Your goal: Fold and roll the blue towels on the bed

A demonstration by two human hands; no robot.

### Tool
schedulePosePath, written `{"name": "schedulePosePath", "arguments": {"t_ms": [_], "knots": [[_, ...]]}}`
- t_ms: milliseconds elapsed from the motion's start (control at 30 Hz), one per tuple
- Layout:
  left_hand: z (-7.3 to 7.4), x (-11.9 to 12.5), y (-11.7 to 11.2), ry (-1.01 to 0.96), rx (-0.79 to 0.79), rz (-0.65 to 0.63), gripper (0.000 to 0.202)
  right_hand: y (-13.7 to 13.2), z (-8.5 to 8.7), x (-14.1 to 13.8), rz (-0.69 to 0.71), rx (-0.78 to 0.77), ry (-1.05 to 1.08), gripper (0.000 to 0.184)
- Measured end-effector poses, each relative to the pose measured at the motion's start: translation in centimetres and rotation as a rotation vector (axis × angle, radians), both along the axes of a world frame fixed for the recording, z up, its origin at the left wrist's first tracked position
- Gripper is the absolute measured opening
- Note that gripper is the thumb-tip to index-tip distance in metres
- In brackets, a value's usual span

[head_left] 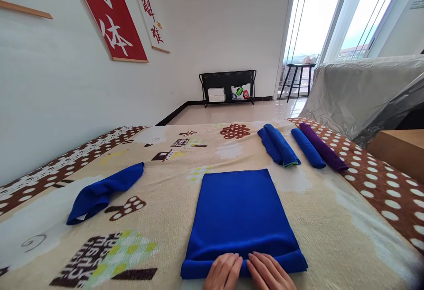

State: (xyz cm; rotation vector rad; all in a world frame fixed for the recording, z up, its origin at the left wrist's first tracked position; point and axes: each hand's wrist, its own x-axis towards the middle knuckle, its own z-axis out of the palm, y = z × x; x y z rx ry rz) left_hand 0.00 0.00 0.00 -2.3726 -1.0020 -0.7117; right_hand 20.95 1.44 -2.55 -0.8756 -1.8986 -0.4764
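Observation:
A blue towel (239, 210) lies flat on the patterned blanket (172, 193) in front of me, its near edge turned over into a thick roll. My left hand (223, 272) and my right hand (270, 273) rest side by side on that rolled edge, fingers together and pressed down on the cloth. Both wrists run off the bottom of the picture.
A loose, crumpled blue towel (102, 192) lies to the left. Three rolled blue towels (281, 145) and a rolled purple one (323, 147) lie at the far right. A plastic-covered sofa (361, 91), a wooden edge (397, 148) and a black rack (228, 88) stand beyond.

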Motion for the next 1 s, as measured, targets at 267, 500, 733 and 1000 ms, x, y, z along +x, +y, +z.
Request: {"name": "schedulePosePath", "arguments": {"t_ms": [267,500,733,1000], "knots": [[-0.3,-8.2,0.5,0.043,0.007,0.041,0.04,0.2,3.4,9.4,-0.181,-0.071,-0.467,0.038],[2.6,-4.6,-1.0,0.076,0.013,0.177,0.049,-0.5,2.4,4.9,-0.228,-0.17,-0.128,0.047],[2.2,0.1,1.0,0.206,0.01,0.084,0.045,0.5,3.0,2.2,-0.216,-0.109,-0.285,0.041],[2.6,-8.5,-0.8,0.192,-0.034,0.319,0.048,-0.4,3.6,11.8,-0.404,-0.132,-0.522,0.053]]}}
